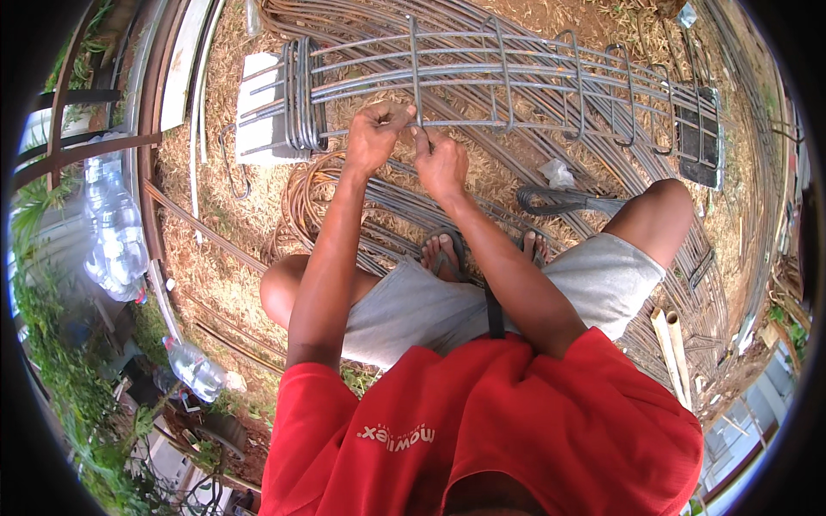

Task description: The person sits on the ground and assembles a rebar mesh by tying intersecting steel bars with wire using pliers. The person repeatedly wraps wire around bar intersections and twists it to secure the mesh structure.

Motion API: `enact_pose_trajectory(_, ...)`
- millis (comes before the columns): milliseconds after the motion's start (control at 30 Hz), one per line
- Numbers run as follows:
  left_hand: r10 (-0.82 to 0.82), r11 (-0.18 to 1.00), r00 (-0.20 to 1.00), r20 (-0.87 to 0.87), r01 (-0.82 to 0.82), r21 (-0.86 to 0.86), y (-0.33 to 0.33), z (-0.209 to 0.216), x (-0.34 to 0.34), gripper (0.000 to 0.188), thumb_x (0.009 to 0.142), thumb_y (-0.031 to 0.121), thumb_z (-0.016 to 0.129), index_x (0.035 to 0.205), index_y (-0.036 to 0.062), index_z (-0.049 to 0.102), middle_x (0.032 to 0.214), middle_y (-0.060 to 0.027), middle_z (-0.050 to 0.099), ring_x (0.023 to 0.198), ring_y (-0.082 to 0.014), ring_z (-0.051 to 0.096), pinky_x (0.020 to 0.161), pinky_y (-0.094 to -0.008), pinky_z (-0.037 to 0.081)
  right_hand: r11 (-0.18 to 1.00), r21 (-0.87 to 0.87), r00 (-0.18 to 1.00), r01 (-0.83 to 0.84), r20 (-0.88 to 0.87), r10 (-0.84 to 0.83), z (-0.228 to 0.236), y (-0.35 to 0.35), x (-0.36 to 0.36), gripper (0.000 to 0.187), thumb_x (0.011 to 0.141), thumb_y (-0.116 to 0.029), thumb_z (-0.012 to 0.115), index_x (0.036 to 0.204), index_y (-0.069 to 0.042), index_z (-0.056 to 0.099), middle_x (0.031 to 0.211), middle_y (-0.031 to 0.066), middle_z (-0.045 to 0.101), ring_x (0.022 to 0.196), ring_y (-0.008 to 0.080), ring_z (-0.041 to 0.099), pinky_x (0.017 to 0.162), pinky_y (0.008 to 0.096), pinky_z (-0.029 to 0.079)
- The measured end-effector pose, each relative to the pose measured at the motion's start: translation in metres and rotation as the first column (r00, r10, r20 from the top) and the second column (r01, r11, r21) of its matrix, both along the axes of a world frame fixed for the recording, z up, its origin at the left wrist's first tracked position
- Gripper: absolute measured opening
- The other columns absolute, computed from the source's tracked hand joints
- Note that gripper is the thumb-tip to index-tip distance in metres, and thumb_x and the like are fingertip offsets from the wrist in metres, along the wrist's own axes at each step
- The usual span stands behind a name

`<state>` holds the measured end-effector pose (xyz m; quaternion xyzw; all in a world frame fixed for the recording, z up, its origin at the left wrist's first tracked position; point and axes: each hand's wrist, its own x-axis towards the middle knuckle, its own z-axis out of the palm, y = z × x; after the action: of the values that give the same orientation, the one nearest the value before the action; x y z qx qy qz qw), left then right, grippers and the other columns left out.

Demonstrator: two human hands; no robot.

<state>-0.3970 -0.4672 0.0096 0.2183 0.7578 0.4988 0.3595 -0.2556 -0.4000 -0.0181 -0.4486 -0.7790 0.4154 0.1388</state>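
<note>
A long rebar cage [533, 73] lies across in front of me, its bars running through square steel stirrups spaced along it. Both of my hands meet at one stirrup [416, 56], by the cage's nearest bar. My left hand [379, 136] is closed, its fingertips against the foot of that stirrup. Just right of it, my right hand [442, 163] is closed too, thumb and fingers pinched together below the bar. Whatever is between the fingers of either hand is too small or hidden to make out. Several stirrups [303, 95] are bunched at the cage's left end.
A white block [258, 155] props the cage's left end, a dark block [699, 170] its right. Loose rebar [387, 211] covers the ground below, beside a bundle of dark wire [551, 203]. Plastic bottles [112, 224] lie left; bamboo pieces [671, 344] lie right.
</note>
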Motion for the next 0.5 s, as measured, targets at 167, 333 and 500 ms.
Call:
enact_pose_trajectory(167,-0.006,1.0,1.0,0.013,0.006,0.014,0.002,0.013,0.002,0.026,0.097,0.027,0.087,0.102,0.0013,0.085,0.099,-0.0095,0.081,0.094,-0.017,0.07,0.09,-0.0368,0.055,0.979,-0.197,0.998,0.053,-0.016,-0.057,0.013,0.004,0.002,0.028,0.105,-0.026,0.069,0.107,-0.003,0.083,0.082,0.0248,0.076,0.078,0.0357,0.077,0.066,0.051,0.056)
enact_pose_trajectory(333,-0.113,0.991,0.994,-0.014,0.113,0.075,-0.003,0.015,-0.002,0.023,0.093,0.024,0.09,0.099,0.0017,0.085,0.099,-0.0085,0.08,0.098,-0.0184,0.071,0.099,-0.0376,0.052,0.566,-0.825,0.934,0.002,-0.2,-0.296,0.032,0.026,0.016,0.023,0.109,-0.018,0.066,0.115,0.002,0.076,0.082,0.0071,0.073,0.057,0.0115,0.055,0.052,0.0316,0.041)
enact_pose_trajectory(500,-0.182,0.982,0.98,-0.081,0.185,0.038,-0.007,0.006,-0.007,0.018,0.092,0.019,0.09,0.1,0.0028,0.085,0.101,-0.0081,0.08,0.102,-0.0188,0.072,0.104,-0.0375,0.05,0.45,-0.889,0.914,-0.089,-0.252,-0.317,0.056,0.022,0.017,0.028,0.114,-0.014,0.058,0.13,0.006,0.068,0.092,0.0104,0.076,0.058,0.0114,0.06,0.05,0.0274,0.043)
